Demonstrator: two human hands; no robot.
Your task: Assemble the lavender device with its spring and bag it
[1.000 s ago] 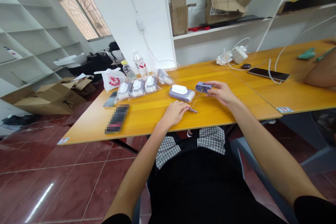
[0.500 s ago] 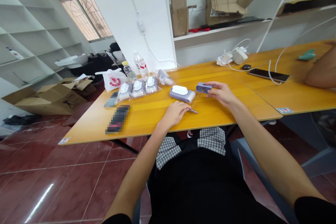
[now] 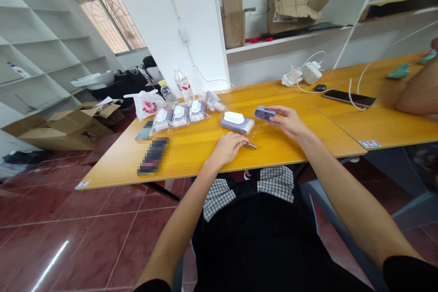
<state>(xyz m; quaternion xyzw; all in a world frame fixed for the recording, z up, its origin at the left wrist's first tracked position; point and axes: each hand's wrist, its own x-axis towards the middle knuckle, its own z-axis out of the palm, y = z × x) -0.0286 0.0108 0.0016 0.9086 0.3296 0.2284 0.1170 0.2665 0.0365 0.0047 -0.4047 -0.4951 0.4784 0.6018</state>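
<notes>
My right hand [image 3: 286, 121] is closed on a grey-purple hollow plastic piece [image 3: 263, 113], pinched between thumb and fingers just above the table. Closer to the table's near edge, my left hand [image 3: 230, 147] pinches a thin grey-purple strip [image 3: 251, 145], mostly hidden by the fingers. Between the two parts runs a faint row of fine, thin marks, perhaps a coil or bristles; I cannot make it out. Behind my hands lies a grey-purple block [image 3: 242, 124] with a white oval brush-like piece [image 3: 234, 117] on its top.
Several similar items in clear bags [image 3: 180, 116] lie to the left, near a white plastic bag [image 3: 146, 104] and two bottles. A pixelated dark object [image 3: 153, 156] sits at the front left. On the right are a phone [image 3: 349, 98], chargers [image 3: 311, 72] and a co-worker's arm [image 3: 419, 86].
Both my hands keep their grips, with hardly any movement. At the far right, a green piece near the co-worker's hand now shows higher, at the picture's edge.
</notes>
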